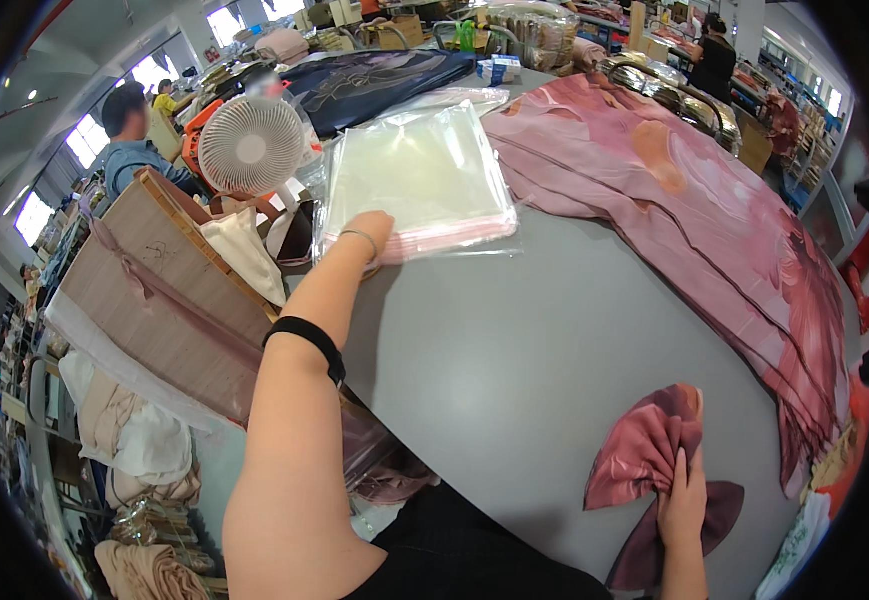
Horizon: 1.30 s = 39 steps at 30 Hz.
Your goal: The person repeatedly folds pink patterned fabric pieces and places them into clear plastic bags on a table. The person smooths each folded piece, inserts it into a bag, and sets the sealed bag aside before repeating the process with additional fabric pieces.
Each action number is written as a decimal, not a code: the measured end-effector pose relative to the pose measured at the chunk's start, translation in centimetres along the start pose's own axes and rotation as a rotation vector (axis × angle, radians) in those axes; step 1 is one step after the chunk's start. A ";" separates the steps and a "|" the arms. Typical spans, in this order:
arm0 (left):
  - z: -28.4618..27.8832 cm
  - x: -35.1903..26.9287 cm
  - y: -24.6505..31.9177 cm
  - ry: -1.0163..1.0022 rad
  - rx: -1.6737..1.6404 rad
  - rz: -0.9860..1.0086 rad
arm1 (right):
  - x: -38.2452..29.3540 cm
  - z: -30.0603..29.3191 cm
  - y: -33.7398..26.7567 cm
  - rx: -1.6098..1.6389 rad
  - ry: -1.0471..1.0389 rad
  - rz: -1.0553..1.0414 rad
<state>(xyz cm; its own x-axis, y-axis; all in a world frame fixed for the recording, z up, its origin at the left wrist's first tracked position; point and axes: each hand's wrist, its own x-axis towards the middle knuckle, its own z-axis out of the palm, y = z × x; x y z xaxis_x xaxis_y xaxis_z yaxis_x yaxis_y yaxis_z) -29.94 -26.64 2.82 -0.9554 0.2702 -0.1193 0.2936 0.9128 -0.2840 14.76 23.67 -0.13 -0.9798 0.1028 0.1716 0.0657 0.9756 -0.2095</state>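
Observation:
My left hand (371,229) reaches forward to the near left corner of a stack of clear plastic bags (419,172). Its fingertips are hidden from me, so whether they pinch a bag is unclear. Low on the right, my right hand (683,499) grips a gathered piece of satiny fabric (637,457) at its middle. That piece fans out rose pink above the fingers and dark plum below. Along the right side of the grey table (494,352) lies a long pink floral-print fabric (674,202), folded in layers.
A white fan (252,146) stands left of the bags, near a cream cloth (245,244). Dark navy fabric (374,82) and a small box (499,70) lie at the back. On the left is a wooden board (171,262) with a fabric strip. A person in blue (134,150) is beyond it.

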 end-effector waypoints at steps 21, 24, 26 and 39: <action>0.5 3.1 2.9 0.071 0.063 0.006 | 0.3 -0.7 -0.1 0.000 -0.042 -0.065; 0.0 4.5 2.2 0.046 0.006 -0.048 | 0.2 -0.7 -0.2 -0.016 -0.038 -0.050; -0.6 5.6 1.4 0.089 -0.146 -0.224 | 0.2 -0.7 -0.3 -0.030 -0.040 -0.047; -2.8 -4.5 12.7 0.090 -0.111 0.378 | 0.4 0.3 1.4 0.023 -0.027 -0.087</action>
<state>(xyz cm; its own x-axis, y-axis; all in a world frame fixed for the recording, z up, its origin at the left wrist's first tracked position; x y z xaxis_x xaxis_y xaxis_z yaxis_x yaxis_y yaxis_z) -22.04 -15.35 2.42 -0.7812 0.6145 -0.1102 0.6243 0.7701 -0.1313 14.41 25.03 -0.67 -0.9864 0.0123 0.1641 -0.0239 0.9759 -0.2167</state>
